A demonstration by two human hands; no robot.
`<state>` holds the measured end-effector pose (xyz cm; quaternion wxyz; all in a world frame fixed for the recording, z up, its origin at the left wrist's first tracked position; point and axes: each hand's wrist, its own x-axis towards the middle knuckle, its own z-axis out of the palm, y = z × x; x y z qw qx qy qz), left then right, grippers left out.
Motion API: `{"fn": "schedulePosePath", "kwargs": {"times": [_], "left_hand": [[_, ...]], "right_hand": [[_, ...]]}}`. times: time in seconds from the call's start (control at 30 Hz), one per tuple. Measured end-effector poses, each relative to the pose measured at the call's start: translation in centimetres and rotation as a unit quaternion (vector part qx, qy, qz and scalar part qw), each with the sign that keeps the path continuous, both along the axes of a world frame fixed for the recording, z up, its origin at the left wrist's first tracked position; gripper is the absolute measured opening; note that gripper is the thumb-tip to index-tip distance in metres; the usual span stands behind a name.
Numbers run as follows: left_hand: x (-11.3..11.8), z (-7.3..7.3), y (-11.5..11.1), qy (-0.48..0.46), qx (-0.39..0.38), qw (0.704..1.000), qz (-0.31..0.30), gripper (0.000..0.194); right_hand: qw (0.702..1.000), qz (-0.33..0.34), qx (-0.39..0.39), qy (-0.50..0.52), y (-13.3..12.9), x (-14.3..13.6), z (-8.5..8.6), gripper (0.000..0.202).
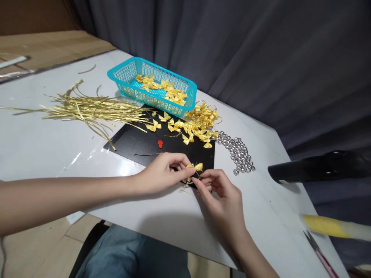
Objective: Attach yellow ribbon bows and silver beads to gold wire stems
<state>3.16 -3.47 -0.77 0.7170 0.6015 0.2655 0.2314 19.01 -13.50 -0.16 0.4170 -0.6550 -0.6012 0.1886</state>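
Note:
My left hand (171, 172) pinches a small yellow satin bow (198, 166) between thumb and fingertips, over the near edge of a black mat (136, 143). A shiny bead seems to sit at the bow's middle, partly hidden. Close to its right side, my right hand (222, 193) has thumb and forefinger pressed together on a thin gold cord (189, 181) that hangs by the bow. Its exact path between the fingers is hard to make out. More yellow bows (188, 129) lie loose on the mat, near a small red object (160, 144).
A blue plastic basket (127, 89) holding yellow bows stands at the back. Gold cords (95, 110) lie bundled at left; looped bows (204, 116) are heaped beside the basket. Silver beads (239, 154) spread rightward. A black cylinder (307, 168), yellow-and-white roll (327, 226) and scissors (320, 255) are at right.

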Motion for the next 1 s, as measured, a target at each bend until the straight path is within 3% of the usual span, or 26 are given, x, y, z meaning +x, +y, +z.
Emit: {"fn": "schedulePosePath", "kwargs": {"times": [0.07, 0.2, 0.37, 0.53, 0.73, 0.93, 1.0], "left_hand": [[0.0, -0.1, 0.0, -0.004, -0.002, 1.0, -0.004, 0.023], [0.0, -0.3, 0.0, -0.015, -0.026, 0.999, -0.012, 0.024], [0.1, -0.5, -0.1, -0.039, -0.086, 0.995, -0.032, 0.029], [0.1, -0.5, -0.2, -0.045, -0.095, 0.994, -0.041, 0.028], [0.0, -0.4, -0.1, -0.031, -0.085, 0.996, -0.021, 0.026], [-0.1, -0.5, 0.3, -0.022, -0.083, 0.996, -0.013, 0.023], [-0.1, -0.6, 0.3, -0.02, -0.08, 0.996, -0.025, 0.022]], "right_hand": [[0.998, 0.006, 0.024, -0.053, 0.0, 0.0, 0.2, 0.001], [0.987, 0.052, 0.064, -0.134, 0.0, -0.1, 0.6, 0.013], [0.975, 0.1, 0.082, -0.182, -0.1, -0.2, 0.6, 0.017], [0.965, 0.123, 0.09, -0.216, -0.3, -0.1, 0.5, 0.021], [0.974, 0.149, 0.076, -0.15, -0.4, -0.2, 0.6, 0.019], [0.953, 0.3, -0.008, -0.039, -0.8, 0.1, 1.4, 0.011], [0.95, 0.31, -0.026, 0.016, -0.8, 0.3, 1.6, 0.007]]}}
